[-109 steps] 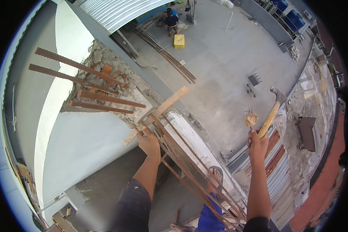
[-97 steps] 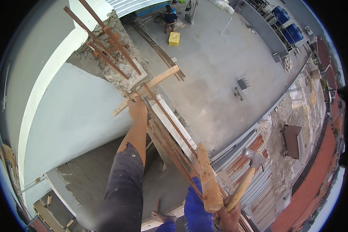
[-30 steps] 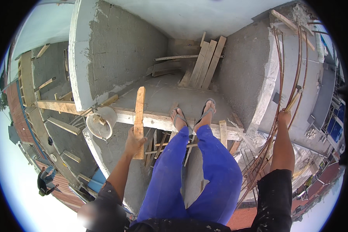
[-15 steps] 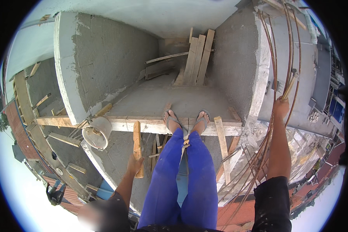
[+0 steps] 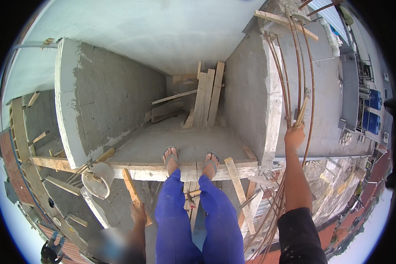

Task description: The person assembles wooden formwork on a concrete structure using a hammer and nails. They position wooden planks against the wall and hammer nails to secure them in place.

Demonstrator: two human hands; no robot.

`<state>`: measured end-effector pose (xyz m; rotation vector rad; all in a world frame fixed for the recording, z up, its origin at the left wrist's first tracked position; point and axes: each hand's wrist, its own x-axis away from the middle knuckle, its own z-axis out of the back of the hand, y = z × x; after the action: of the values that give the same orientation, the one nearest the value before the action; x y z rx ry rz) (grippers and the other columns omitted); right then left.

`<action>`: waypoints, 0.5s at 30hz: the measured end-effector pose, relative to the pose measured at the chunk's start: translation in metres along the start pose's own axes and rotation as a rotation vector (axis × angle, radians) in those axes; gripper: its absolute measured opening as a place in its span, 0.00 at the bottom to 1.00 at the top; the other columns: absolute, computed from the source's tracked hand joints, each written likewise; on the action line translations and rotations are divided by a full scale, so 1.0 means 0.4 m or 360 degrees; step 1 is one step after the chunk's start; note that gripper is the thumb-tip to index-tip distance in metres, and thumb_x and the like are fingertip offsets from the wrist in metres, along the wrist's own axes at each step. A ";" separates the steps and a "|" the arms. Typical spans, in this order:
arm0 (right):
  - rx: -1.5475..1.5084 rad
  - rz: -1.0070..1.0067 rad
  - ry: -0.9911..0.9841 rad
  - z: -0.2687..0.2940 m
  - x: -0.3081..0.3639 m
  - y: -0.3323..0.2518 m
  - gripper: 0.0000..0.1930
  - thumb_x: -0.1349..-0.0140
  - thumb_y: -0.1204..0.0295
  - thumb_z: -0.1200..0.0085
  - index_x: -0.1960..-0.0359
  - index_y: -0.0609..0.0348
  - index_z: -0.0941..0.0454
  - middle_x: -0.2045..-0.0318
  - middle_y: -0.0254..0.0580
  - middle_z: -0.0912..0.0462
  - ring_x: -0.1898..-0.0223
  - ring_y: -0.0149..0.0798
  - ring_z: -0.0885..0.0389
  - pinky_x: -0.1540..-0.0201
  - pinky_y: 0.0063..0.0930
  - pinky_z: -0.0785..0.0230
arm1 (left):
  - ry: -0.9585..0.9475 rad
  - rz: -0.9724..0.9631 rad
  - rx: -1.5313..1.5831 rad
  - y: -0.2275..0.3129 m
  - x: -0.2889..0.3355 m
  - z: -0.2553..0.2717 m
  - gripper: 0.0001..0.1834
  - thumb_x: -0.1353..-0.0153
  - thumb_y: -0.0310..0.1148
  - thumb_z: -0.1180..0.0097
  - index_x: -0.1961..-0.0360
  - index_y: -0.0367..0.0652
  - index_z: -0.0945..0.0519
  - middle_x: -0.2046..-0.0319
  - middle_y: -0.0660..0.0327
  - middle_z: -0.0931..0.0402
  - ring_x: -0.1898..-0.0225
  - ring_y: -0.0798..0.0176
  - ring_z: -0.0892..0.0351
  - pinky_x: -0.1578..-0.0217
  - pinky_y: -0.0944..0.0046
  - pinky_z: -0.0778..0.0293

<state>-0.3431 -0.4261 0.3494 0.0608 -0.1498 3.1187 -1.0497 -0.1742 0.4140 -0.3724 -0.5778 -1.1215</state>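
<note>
My left hand [image 5: 138, 213] is closed around the lower part of a short wooden board [image 5: 130, 185], which points up and leans left. In my right hand [image 5: 295, 136] is the wooden handle of a hammer [image 5: 301, 113]; its small head lies among the rusty rebar rods [image 5: 300, 66]. Whether this hand also touches the rods, I cannot tell. Both of my feet, in sandals, stand on the narrow concrete ledge [image 5: 132, 170]. To the left of the board, a whitish bucket [image 5: 97, 180] with residue inside sits at the ledge's corner.
Several planks [image 5: 209, 97] lean in the recess ahead, between two grey walls. A slanted timber [image 5: 240, 193] rests against the ledge on the right. Below the ledge the level drops away between my legs. Another person [image 5: 53, 251] is far down at the lower left.
The view has shifted, so most things sit lower and further left. The board in my left hand leans further left. My feet stand wider apart. The hammer stays in my right hand.
</note>
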 end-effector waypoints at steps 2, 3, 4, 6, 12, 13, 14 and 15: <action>0.0004 0.0061 0.0067 0.004 0.003 0.003 0.13 0.37 0.73 0.43 0.53 0.63 0.25 0.64 0.64 0.13 0.60 0.66 0.13 0.54 0.58 0.22 | 0.0110 -0.0056 0.0080 -0.006 -0.042 -0.019 0.29 0.37 0.47 0.36 0.45 0.34 0.23 0.52 0.41 0.18 0.51 0.40 0.16 0.50 0.47 0.23; 0.0013 0.0082 0.0061 0.005 0.004 0.005 0.12 0.37 0.73 0.42 0.53 0.62 0.24 0.64 0.62 0.13 0.60 0.65 0.13 0.54 0.57 0.22 | 0.0149 -0.0047 0.0119 -0.009 -0.076 -0.034 0.29 0.37 0.47 0.36 0.45 0.34 0.22 0.52 0.42 0.17 0.52 0.40 0.16 0.51 0.47 0.23; 0.0012 0.0117 0.0090 0.005 0.004 0.008 0.12 0.37 0.73 0.42 0.54 0.61 0.23 0.64 0.61 0.13 0.60 0.64 0.13 0.55 0.57 0.22 | 0.0189 -0.0032 0.0158 -0.016 -0.113 -0.051 0.28 0.37 0.46 0.37 0.45 0.34 0.21 0.52 0.42 0.17 0.52 0.41 0.16 0.51 0.47 0.23; 0.0017 0.0140 0.0134 0.001 0.002 0.013 0.10 0.38 0.72 0.42 0.55 0.60 0.22 0.65 0.58 0.12 0.61 0.62 0.13 0.56 0.55 0.22 | 0.0287 -0.0031 0.0222 -0.036 -0.206 -0.096 0.29 0.37 0.47 0.37 0.45 0.33 0.21 0.54 0.43 0.17 0.54 0.43 0.16 0.52 0.49 0.23; 0.0058 0.0094 0.0244 -0.018 -0.006 0.024 0.06 0.37 0.70 0.42 0.62 0.57 0.16 0.68 0.54 0.12 0.63 0.59 0.12 0.59 0.51 0.22 | 0.0430 0.0138 0.0376 -0.105 -0.489 -0.249 0.28 0.34 0.45 0.38 0.43 0.31 0.23 0.51 0.42 0.19 0.52 0.44 0.17 0.50 0.49 0.23; 0.0049 0.0113 0.0260 -0.021 -0.006 0.026 0.07 0.37 0.70 0.42 0.61 0.57 0.16 0.68 0.55 0.12 0.62 0.59 0.12 0.57 0.51 0.22 | 0.0451 0.0190 0.0423 -0.112 -0.521 -0.271 0.29 0.33 0.46 0.38 0.42 0.31 0.24 0.50 0.43 0.19 0.51 0.44 0.17 0.49 0.49 0.23; 0.0080 0.0131 0.0278 -0.022 -0.008 0.031 0.07 0.37 0.70 0.43 0.61 0.58 0.16 0.67 0.55 0.12 0.62 0.59 0.12 0.57 0.51 0.22 | 0.0470 0.0278 0.0471 -0.113 -0.553 -0.293 0.30 0.33 0.46 0.38 0.41 0.31 0.25 0.49 0.43 0.20 0.50 0.44 0.17 0.49 0.49 0.23; 0.0157 0.0178 0.0322 -0.025 -0.010 0.035 0.07 0.37 0.70 0.43 0.61 0.59 0.16 0.67 0.56 0.12 0.62 0.59 0.12 0.57 0.51 0.22 | 0.0466 0.0290 0.0580 -0.110 -0.585 -0.315 0.31 0.32 0.46 0.38 0.40 0.31 0.26 0.49 0.43 0.20 0.49 0.44 0.18 0.48 0.49 0.23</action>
<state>-0.3397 -0.4390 0.3380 -0.2701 0.0042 3.2152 -1.1324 -0.0902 0.1717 0.0549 -0.4656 -0.8535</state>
